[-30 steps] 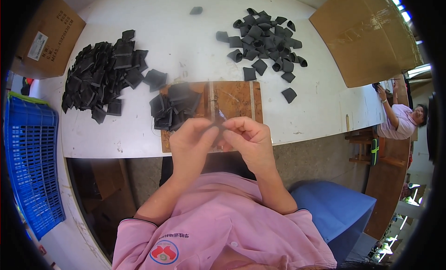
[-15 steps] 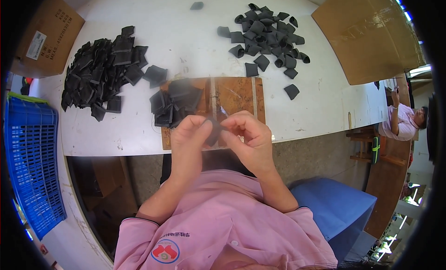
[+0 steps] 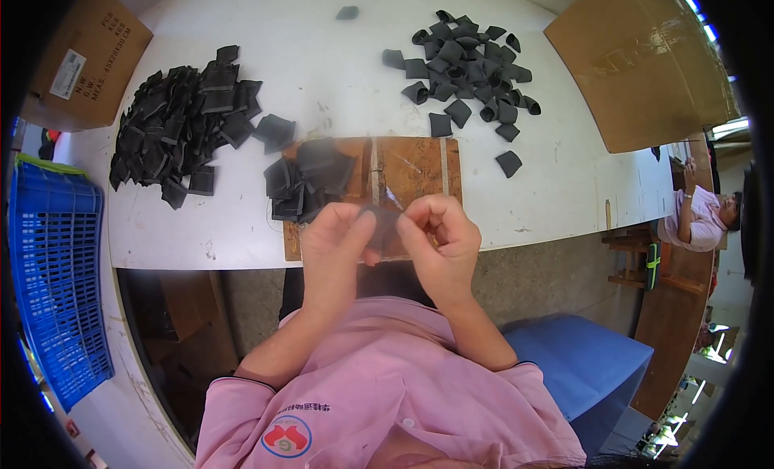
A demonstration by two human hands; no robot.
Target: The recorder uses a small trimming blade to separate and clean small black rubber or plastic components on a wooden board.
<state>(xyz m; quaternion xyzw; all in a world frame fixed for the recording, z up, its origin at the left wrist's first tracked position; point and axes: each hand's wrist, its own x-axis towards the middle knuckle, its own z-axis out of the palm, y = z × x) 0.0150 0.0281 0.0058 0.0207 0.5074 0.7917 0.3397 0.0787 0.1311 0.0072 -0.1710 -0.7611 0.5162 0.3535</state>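
Note:
In front of my chest, over the near edge of a worn brown board (image 3: pixel 411 158), a small dark fabric piece (image 3: pixel 384 225) is stretched between my hands. My left hand (image 3: pixel 332 239) pinches its left side between thumb and fingers. At the right edge, the thumb and forefinger of my right hand (image 3: pixel 443 241) close on the cloth, with the other fingers curled in. Several similar black pieces (image 3: pixel 302 183) are heaped on the board's left part, just beyond my left hand. A small shiny item (image 3: pixel 393 197) lies on the board beyond the held piece; its kind is unclear.
A large pile of flat black pieces (image 3: pixel 173 130) covers the table's left. Open, tube-like black pieces (image 3: pixel 468 62) are scattered at the far right. Cardboard boxes (image 3: pixel 89 58) (image 3: pixel 645 66) stand on both sides. A blue crate (image 3: pixel 60 275) is at left; another person (image 3: pixel 697 215) sits at right.
My hands have drawn slightly apart, the right one shifting right, and more of the dark fabric piece shows between them. The piles look the same.

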